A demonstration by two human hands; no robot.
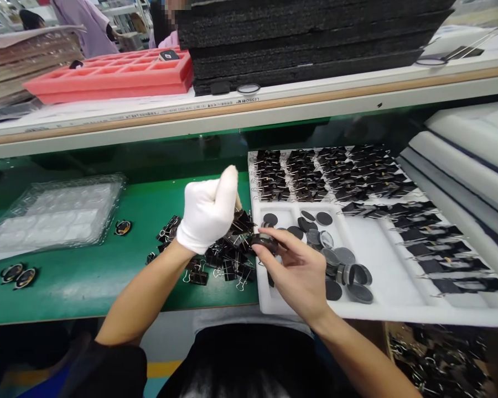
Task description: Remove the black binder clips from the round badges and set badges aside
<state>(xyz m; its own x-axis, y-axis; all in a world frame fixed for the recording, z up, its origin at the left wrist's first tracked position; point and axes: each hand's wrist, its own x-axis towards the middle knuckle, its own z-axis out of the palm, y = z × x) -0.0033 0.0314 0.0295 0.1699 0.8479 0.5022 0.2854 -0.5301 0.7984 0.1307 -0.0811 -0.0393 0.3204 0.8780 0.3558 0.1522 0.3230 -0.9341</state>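
My left hand (211, 209), in a white glove, is closed above a heap of black binder clips (228, 257). Its fingertips are mostly hidden, but they appear to grip a binder clip (243, 221) with wire handles. My right hand (301, 271) is bare and pinches a round black disc (264, 242) between thumb and fingers, close beside that clip. Under and past the right hand, loose dark and clear round discs (344, 256) lie in a white foam tray (388, 260). Rows of binder clips (311, 174), several with discs in them, fill the tray's back and right parts.
Clear plastic trays (53, 213) lie at left on the green table (136, 276), near several clipped discs (123, 227). White foam sheets (473, 149) are stacked at right. On the shelf stand a pink foam tray (116, 77) and black foam sheets (307, 41). People are behind.
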